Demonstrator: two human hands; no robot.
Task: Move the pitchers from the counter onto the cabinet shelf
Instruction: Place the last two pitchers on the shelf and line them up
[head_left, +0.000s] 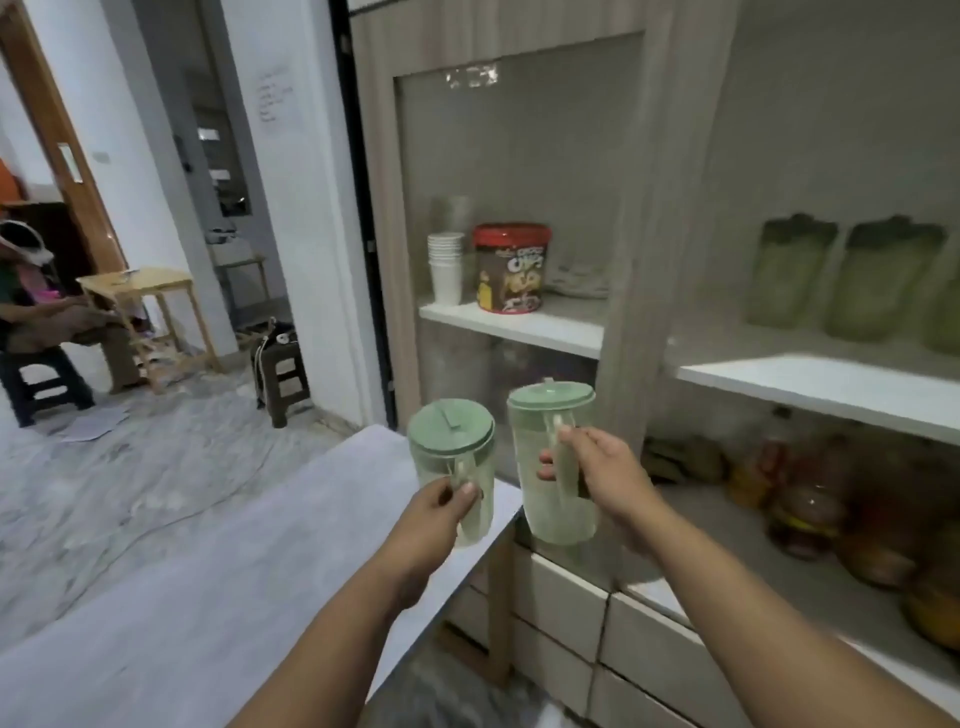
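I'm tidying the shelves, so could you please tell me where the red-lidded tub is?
In the head view, the red-lidded tub stands on the left shelf, just right of the stacked white cups.

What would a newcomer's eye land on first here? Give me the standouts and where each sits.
Front and centre, two pale green lidded pitchers are held up by their handles: the left hand grips the left pitcher, the right hand the right pitcher. Behind them, a red-lidded tub stands beside stacked white cups on the cabinet shelf. More green pitchers line the right-hand shelf.
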